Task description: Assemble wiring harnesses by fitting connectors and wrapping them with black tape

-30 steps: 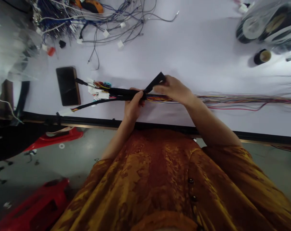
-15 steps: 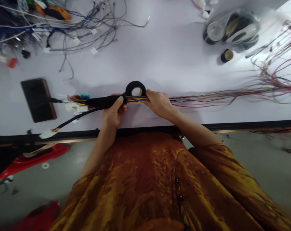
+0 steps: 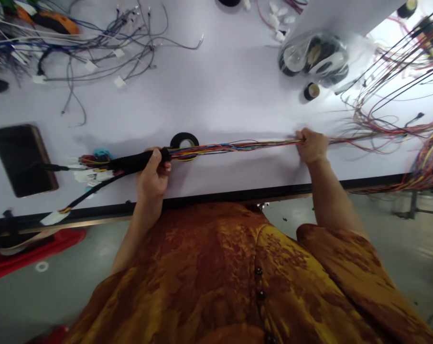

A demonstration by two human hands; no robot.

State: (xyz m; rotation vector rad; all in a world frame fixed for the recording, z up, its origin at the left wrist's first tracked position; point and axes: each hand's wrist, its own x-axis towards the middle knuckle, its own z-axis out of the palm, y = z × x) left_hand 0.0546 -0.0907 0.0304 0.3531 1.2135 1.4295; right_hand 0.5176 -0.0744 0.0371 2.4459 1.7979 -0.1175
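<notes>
The person's left hand (image 3: 152, 172) is closed around a black taped section of a wiring harness (image 3: 137, 161), while the right hand (image 3: 311, 145) pinches the thin multicoloured wires (image 3: 231, 148) further along. The harness stretches taut across a white-covered table (image 3: 238, 95). A roll of black tape (image 3: 184, 140) sits against the wires, partly hidden by them, just beyond the left hand. White plastic connectors (image 3: 92, 176) cluster at the harness's taped end.

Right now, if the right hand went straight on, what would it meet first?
Probably the small black tape roll ahead of the right hand, though depth is unclear from this view.
</notes>
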